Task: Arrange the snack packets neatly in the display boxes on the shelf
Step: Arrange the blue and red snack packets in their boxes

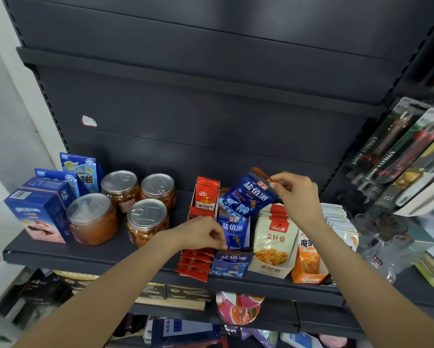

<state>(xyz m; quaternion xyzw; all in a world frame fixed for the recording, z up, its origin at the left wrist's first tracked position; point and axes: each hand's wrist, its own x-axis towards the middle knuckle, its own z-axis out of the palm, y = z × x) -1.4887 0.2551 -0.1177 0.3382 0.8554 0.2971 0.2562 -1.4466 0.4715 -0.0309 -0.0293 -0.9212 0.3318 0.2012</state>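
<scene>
Four clear jars [120, 189] with silver pull-tab lids, four blue cartons [40, 217] at the left, four display boxes [229, 266] of snack packets in a row, two hands [295, 192], one blue packet [246, 197] raised above the blue box.

- Left arm [105, 292]: bare from the lower frame edge to the wrist; no sleeve, watch or band in view.
- Right arm [366, 280]: bare likewise along its whole visible length; no sleeve or wrist item.
- Left hand [203, 232]: ungloved; no ring visible.
- Right hand [296, 192]: ungloved; fingers [282, 178] bare, with short nails.
</scene>
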